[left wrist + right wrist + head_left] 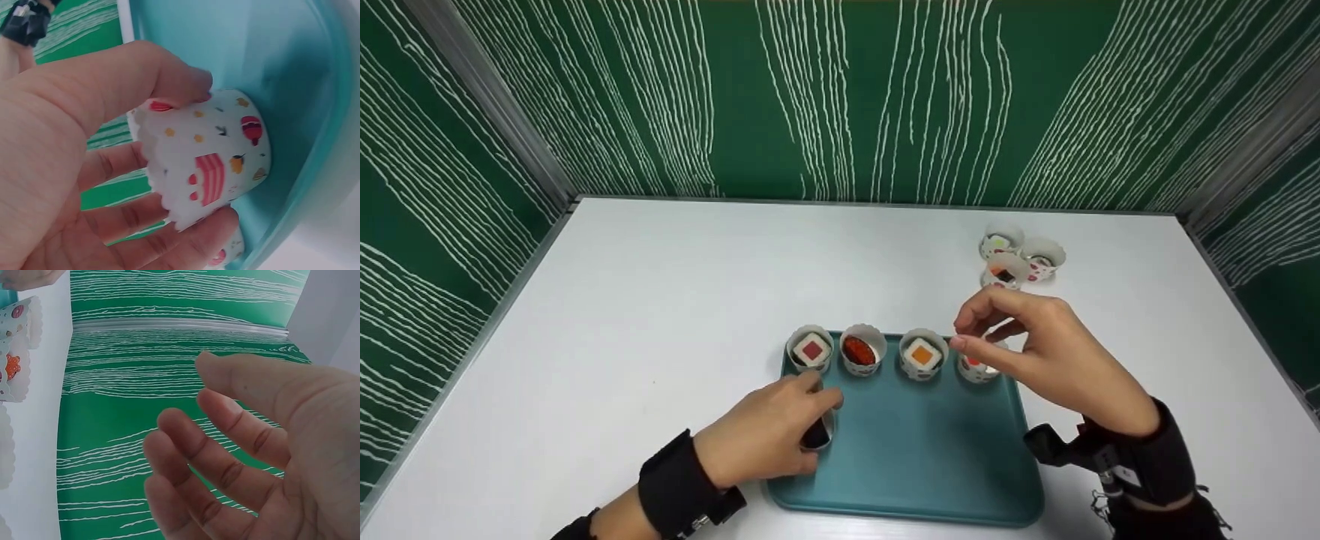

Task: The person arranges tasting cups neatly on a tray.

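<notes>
My left hand (pixel 769 427) grips a paper baking cup (pixel 208 157) with printed cake and balloon pictures, thumb on one side and fingers on the other. Dark contents (pixel 814 435) show inside it in the head view. That cup is at the left side of the teal tray (pixel 915 465). Along the tray's far edge stand more cups: one with a red-centred white piece (pixel 811 349), one with a red-orange piece (pixel 859 350), one with an orange-centred piece (pixel 922 355). My right hand (pixel 1027 345), fingers loosely bent and holding nothing, hovers over the rightmost cup (pixel 976 369), partly hiding it.
Three more filled paper cups cluster on the white table (pixel 697 277) beyond the tray: a left one (pixel 999 241), a right one (pixel 1044 260) and a front one (pixel 1003 271). Green panels (pixel 870 97) with white streaks stand behind and beside the table.
</notes>
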The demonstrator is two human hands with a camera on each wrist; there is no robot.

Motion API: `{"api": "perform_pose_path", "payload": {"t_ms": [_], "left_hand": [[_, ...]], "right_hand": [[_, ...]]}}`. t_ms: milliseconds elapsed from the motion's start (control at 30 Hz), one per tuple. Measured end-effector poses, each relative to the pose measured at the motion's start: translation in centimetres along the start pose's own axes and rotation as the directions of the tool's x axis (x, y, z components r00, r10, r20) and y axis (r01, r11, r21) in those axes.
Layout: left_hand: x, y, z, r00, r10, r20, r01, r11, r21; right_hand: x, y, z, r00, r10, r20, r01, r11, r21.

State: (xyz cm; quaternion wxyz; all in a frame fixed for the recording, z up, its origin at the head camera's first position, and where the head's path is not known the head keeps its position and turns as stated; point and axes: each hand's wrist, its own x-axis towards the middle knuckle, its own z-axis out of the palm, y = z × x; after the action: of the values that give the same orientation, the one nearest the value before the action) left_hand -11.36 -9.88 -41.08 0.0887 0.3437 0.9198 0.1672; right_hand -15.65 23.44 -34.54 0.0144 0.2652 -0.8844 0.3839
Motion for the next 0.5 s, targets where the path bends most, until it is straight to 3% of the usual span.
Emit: {"api": "perform_pose_path", "payload": {"t_ms": [200,333,500], "left_hand": [[-0.3,0.2,-0.7,0.999,0.014,-0.043,-0.013,1.0,0.014],[-0.6,0.3,-1.2,0.989,0.047,-0.139,-0.045,0.999,0.017],[-0.5,0.3,-2.0,0.971,0.042,-0.235,-0.043,0.999,0.001]], "right_hand": [[-0.1,0.3,0.1,1.0,0.0,0.0,0.0,1.0,0.001],[0.0,0.4,0.1,1.0,-0.001,-0.001,0.001,1.0,0.001],[0.0,0.7,0.0,1.0,0.028,-0.005,-0.028,1.0,-0.006]]}}
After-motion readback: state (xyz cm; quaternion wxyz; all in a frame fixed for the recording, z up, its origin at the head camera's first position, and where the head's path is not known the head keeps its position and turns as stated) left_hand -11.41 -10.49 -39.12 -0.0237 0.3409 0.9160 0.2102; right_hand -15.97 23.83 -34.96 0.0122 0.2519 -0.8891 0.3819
